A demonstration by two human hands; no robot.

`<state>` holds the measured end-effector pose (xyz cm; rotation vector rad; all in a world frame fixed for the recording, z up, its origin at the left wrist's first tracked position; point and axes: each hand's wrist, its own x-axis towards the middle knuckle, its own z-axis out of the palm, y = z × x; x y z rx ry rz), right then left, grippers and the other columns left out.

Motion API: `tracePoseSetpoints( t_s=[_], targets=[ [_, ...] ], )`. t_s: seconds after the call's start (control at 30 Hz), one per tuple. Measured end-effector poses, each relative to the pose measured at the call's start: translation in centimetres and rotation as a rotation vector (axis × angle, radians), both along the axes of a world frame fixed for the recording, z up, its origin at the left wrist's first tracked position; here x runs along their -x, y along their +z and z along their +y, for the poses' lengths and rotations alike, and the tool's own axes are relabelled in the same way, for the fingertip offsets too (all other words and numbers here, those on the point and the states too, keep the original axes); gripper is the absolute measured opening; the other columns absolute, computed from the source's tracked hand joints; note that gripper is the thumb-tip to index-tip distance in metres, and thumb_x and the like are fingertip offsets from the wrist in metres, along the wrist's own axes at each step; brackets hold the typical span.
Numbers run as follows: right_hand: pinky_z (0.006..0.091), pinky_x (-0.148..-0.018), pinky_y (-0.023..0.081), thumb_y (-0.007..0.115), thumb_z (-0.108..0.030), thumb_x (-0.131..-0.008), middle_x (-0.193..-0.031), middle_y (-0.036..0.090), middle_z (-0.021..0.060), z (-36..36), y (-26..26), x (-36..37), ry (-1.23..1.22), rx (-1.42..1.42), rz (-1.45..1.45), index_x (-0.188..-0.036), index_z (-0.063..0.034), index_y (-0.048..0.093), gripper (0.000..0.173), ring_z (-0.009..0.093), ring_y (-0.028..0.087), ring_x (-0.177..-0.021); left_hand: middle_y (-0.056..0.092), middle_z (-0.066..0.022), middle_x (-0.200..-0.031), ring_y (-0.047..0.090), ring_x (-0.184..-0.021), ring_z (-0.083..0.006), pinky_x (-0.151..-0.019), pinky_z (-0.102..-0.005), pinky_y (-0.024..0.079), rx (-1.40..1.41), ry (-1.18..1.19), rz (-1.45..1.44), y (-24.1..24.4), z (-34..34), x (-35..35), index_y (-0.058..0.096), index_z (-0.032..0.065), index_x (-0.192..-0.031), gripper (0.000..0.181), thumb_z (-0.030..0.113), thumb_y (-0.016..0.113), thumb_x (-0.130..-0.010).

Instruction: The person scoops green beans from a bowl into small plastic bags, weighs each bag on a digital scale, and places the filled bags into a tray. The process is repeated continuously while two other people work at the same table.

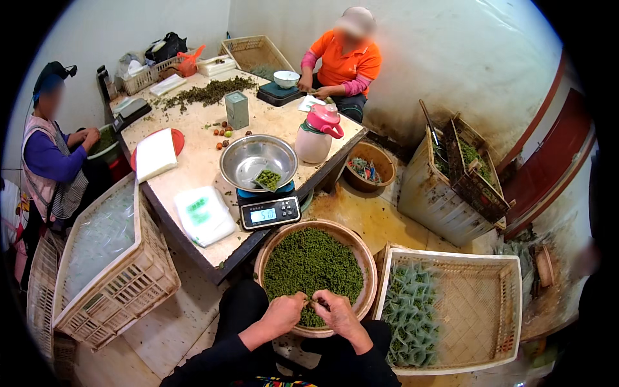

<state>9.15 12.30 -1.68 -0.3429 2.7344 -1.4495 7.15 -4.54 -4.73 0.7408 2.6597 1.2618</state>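
A round basin between my knees holds a heap of small green berries that look like peppercorns. Over its near part, my left hand and my right hand meet at the fingertips. They pinch a small green sprig, mostly hidden by the fingers. Beyond the basin, a digital scale with a lit display stands at the table corner. A steel bowl rests on it, with a small clear bag of green berries inside.
Right of the basin, a plastic crate holds rows of filled bags. Stacked plastic bags and a pink-lidded jug stand on the table. Two people sit working at its far and left sides. A crate of clear bags leans at left.
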Motion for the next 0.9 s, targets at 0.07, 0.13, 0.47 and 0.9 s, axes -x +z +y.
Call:
tracePoseSetpoints(
  t_s=[0.07, 0.13, 0.47, 0.9],
  targets=[
    [0.0314, -0.057, 0.045, 0.061, -0.002, -0.077, -0.074, 0.056, 0.0153, -0.1, -0.4, -0.7, 0.006, -0.044, 0.146, -0.091, -0.002, 0.056, 0.015, 0.027, 0.056, -0.061, 0.056, -0.0174, -0.061, 0.057, -0.059, -0.0357, -0.052, -0.0437, 0.044, 0.113, -0.011, 0.056, 0.6, 0.4, -0.8, 0.054, 0.0018, -0.082, 0.012, 0.013, 0.052, -0.087],
    [0.0329, -0.056, 0.045, 0.061, -0.001, -0.077, -0.073, 0.057, 0.0152, 0.9, -2.0, -1.3, -0.076, -0.17, 0.271, -0.091, -0.002, 0.055, 0.015, 0.029, 0.056, -0.06, 0.056, -0.0181, -0.062, 0.057, -0.061, -0.0375, -0.053, -0.0444, 0.044, 0.156, -0.023, 0.076, 1.6, 0.4, -1.4, 0.055, 0.0023, -0.08, 0.012, 0.013, 0.053, -0.086],
    [0.0267, -0.047, 0.037, 0.058, -0.004, -0.083, -0.056, 0.05, 0.0057, 5.0, -4.7, -3.3, -0.348, 0.041, 0.089, -0.087, 0.002, 0.055, 0.008, 0.009, 0.045, -0.051, 0.061, -0.0178, -0.082, 0.06, -0.073, -0.032, -0.062, -0.0366, 0.048, -0.193, 0.095, 0.406, 11.2, -2.5, 8.3, 0.06, -0.0002, -0.09, 0.01, 0.005, 0.054, -0.084],
    [0.0261, -0.048, 0.039, 0.061, -0.003, -0.081, -0.057, 0.053, 0.0041, 4.4, -5.6, -2.1, -0.466, 0.047, -0.063, -0.086, 0.003, 0.058, 0.009, 0.008, 0.047, -0.052, 0.061, -0.0099, -0.095, 0.058, -0.089, -0.0265, -0.073, -0.0335, 0.047, -0.012, 0.25, 0.749, 11.9, -5.9, 19.9, 0.064, 0.0051, -0.092, 0.02, 0.004, 0.066, -0.072]
  ],
)
